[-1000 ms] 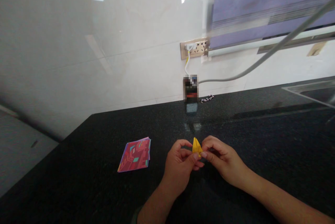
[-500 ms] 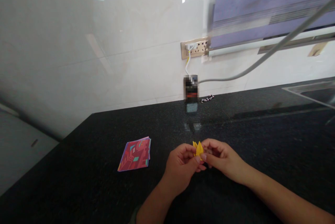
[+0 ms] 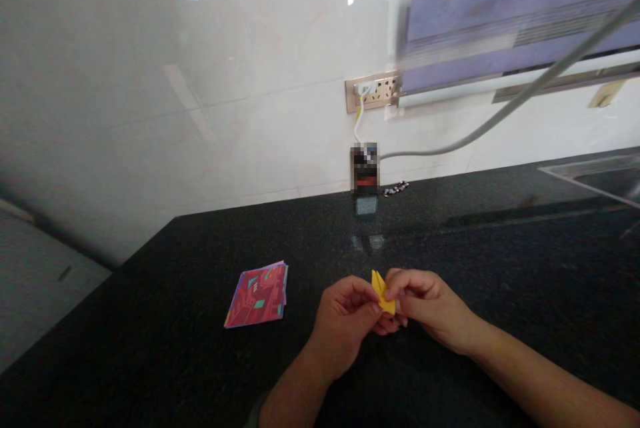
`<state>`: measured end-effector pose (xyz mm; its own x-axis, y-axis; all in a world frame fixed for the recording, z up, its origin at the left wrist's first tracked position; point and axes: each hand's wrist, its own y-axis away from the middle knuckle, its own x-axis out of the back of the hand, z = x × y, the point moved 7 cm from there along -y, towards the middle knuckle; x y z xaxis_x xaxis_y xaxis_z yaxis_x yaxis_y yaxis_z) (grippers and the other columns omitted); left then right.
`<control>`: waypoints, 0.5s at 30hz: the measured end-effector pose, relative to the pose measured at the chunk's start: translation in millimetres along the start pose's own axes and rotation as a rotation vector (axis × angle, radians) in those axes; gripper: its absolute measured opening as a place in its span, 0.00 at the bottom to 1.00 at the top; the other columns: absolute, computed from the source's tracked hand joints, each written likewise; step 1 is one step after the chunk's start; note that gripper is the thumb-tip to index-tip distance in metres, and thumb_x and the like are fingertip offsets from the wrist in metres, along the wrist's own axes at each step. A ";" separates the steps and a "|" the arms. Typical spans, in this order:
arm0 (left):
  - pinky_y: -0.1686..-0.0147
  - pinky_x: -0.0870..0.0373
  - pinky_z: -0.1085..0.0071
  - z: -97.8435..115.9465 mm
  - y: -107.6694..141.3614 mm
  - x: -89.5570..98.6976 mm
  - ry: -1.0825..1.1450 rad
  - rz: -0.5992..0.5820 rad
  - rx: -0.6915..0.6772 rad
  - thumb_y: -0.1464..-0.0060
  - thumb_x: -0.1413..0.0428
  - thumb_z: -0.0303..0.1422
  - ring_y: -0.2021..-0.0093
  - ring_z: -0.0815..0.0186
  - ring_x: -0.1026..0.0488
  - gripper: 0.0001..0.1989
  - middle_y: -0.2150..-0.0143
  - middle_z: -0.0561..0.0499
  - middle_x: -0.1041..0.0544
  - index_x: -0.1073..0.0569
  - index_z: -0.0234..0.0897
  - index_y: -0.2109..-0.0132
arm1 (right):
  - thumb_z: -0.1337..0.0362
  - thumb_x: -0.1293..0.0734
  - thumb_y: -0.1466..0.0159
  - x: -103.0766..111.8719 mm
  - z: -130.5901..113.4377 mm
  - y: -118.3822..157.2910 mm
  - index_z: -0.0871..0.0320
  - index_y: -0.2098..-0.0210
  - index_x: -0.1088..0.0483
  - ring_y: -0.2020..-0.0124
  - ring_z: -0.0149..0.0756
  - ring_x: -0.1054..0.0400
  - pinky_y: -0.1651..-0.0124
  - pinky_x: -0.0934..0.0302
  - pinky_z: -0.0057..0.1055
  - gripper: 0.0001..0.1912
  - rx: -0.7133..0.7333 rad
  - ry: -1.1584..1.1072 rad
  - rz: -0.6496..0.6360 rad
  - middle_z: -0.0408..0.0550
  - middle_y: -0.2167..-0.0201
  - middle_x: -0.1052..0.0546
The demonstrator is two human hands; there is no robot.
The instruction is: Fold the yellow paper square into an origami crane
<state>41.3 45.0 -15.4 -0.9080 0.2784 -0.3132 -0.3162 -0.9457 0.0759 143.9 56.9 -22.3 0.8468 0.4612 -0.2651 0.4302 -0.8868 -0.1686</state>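
Over the head feed I have the left hand [image 3: 343,318] and right hand [image 3: 433,308] close together above the dark countertop [image 3: 175,348], both with thumb and fingers nearly closed, pinching a small yellow folded paper [image 3: 379,283] from either side, its narrow point sticking up between them. I can't make out the fingers tucked behind it. Well to the left of the hands I see a small stack of patterned sheets [image 3: 257,298] lying flat, and by the wall a pixelated box [image 3: 366,169] stands just beside a beaded strand [image 3: 397,189].
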 end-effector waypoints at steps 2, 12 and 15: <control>0.77 0.33 0.76 -0.3 0.3 -1.4 0.012 -0.028 -0.002 0.58 0.42 0.29 0.79 0.69 0.28 0.06 0.79 0.51 0.25 0.33 0.32 0.72 | 0.70 0.34 0.47 0.3 -0.1 0.1 0.59 0.73 0.29 0.79 0.24 0.37 0.78 0.44 0.22 0.02 0.007 -0.043 -0.009 0.41 0.75 0.33; 0.71 0.33 0.75 7.5 2.3 -1.7 -0.246 -0.039 -0.194 0.51 0.49 0.24 0.73 0.71 0.29 0.02 0.75 0.53 0.26 0.33 0.34 0.70 | 0.64 0.35 0.44 -1.4 10.2 -1.5 0.58 0.66 0.35 0.79 0.27 0.35 0.76 0.41 0.25 0.06 -0.198 -0.137 0.075 0.42 0.77 0.29; 0.71 0.33 0.75 7.0 1.8 0.2 -0.276 -0.024 -0.204 0.51 0.49 0.25 0.73 0.71 0.29 0.02 0.74 0.53 0.27 0.34 0.35 0.68 | 0.61 0.34 0.46 1.5 12.6 -1.5 0.62 0.70 0.33 0.81 0.25 0.38 0.77 0.42 0.23 0.10 -0.238 0.005 0.066 0.44 0.78 0.29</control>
<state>38.6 44.5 -8.7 -0.9498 0.3100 -0.0427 -0.3026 -0.9445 -0.1276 140.6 59.3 -34.5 0.8767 0.4024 -0.2637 0.4351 -0.8970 0.0776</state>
